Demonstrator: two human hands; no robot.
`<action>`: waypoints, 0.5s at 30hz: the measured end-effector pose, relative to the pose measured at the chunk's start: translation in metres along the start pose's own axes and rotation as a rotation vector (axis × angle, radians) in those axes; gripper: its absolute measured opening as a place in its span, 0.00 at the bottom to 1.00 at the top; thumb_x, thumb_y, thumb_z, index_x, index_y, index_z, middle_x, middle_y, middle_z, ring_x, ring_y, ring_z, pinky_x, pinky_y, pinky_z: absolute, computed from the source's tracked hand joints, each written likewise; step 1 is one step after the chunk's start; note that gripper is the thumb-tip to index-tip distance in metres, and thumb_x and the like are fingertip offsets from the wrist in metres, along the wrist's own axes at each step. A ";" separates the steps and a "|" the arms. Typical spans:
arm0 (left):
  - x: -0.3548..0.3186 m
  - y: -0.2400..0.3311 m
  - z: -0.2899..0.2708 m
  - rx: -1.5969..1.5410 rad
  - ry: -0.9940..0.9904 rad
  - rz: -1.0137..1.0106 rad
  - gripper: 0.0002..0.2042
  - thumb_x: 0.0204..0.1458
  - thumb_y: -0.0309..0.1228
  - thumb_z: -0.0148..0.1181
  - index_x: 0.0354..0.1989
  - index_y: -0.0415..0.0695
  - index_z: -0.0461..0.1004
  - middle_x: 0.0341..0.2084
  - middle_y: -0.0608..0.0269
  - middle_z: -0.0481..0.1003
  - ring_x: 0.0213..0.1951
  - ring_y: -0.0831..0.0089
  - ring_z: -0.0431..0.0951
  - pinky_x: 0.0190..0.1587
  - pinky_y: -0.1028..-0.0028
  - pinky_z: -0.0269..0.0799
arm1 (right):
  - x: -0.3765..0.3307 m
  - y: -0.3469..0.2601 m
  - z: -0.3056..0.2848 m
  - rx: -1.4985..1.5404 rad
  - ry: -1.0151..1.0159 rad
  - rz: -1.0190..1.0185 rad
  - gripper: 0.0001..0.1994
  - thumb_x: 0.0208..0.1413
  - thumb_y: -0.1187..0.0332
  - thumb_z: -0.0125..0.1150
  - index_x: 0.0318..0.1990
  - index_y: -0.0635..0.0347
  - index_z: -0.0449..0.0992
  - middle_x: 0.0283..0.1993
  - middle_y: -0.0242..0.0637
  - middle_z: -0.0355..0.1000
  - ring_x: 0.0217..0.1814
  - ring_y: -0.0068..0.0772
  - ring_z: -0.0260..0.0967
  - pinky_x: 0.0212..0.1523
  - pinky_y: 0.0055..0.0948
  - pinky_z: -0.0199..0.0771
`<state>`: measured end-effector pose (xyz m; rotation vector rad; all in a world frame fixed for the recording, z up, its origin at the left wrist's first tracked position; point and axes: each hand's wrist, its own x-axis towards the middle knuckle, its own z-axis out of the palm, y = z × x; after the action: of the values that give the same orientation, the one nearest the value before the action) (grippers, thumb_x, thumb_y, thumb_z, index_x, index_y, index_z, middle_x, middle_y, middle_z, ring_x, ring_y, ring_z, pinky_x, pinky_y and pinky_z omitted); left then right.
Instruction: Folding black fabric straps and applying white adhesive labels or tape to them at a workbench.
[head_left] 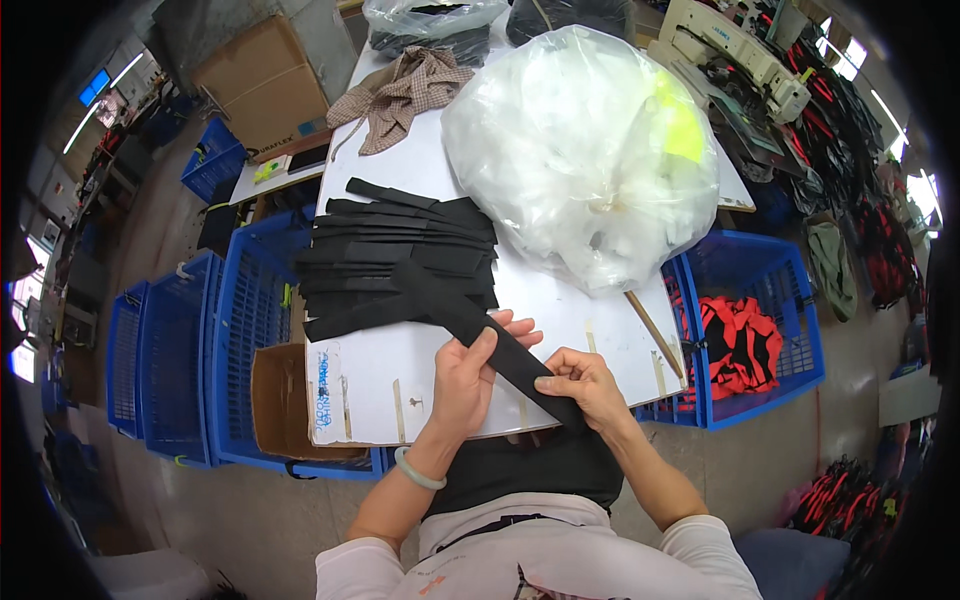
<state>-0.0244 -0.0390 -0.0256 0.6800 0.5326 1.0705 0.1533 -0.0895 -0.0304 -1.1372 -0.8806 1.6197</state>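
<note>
A black fabric strip (pixel 518 362) stretches slantwise between my two hands, above the front part of the white table (pixel 375 385). My left hand (pixel 468 380) is closed on its middle, thumb on top, with the other fingertips showing beyond the strip. Near the strip's lower right end, my right hand (pixel 583 385) pinches it between thumb and fingers. The far end of the strip reaches over a pile of similar black strips (pixel 390 250), laid side by side on the left of the table.
A big clear plastic bag (pixel 580 150) of white and yellow material fills the table's back right. Behind the pile lies a checked cloth (pixel 405 95). Blue crates flank the table; the right crate (pixel 715 400) holds red-and-black pieces. A brown stick (pixel 655 335) lies by the right edge.
</note>
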 end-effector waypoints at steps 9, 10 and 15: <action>0.009 0.004 0.009 -0.047 0.081 0.078 0.14 0.64 0.30 0.50 0.48 0.30 0.70 0.42 0.40 0.77 0.43 0.51 0.81 0.49 0.60 0.79 | -0.005 0.003 0.006 -0.250 0.102 -0.123 0.09 0.55 0.68 0.67 0.29 0.65 0.77 0.23 0.26 0.71 0.26 0.13 0.64 0.27 0.17 0.62; 0.009 0.003 0.008 0.008 0.064 0.113 0.13 0.64 0.31 0.51 0.46 0.31 0.72 0.39 0.42 0.79 0.40 0.53 0.82 0.47 0.61 0.80 | -0.007 0.003 0.006 -0.274 0.095 -0.139 0.10 0.56 0.67 0.66 0.29 0.66 0.77 0.21 0.26 0.70 0.25 0.13 0.63 0.26 0.19 0.62; 0.018 -0.004 0.020 0.142 0.228 0.192 0.12 0.62 0.32 0.54 0.40 0.32 0.73 0.35 0.44 0.79 0.36 0.56 0.83 0.42 0.65 0.81 | -0.006 0.009 0.013 -0.442 0.188 -0.245 0.10 0.56 0.68 0.64 0.30 0.68 0.78 0.20 0.31 0.71 0.24 0.14 0.63 0.25 0.20 0.62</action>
<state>-0.0014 -0.0285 -0.0163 0.7493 0.7567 1.3080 0.1393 -0.0978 -0.0327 -1.3934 -1.2358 1.1267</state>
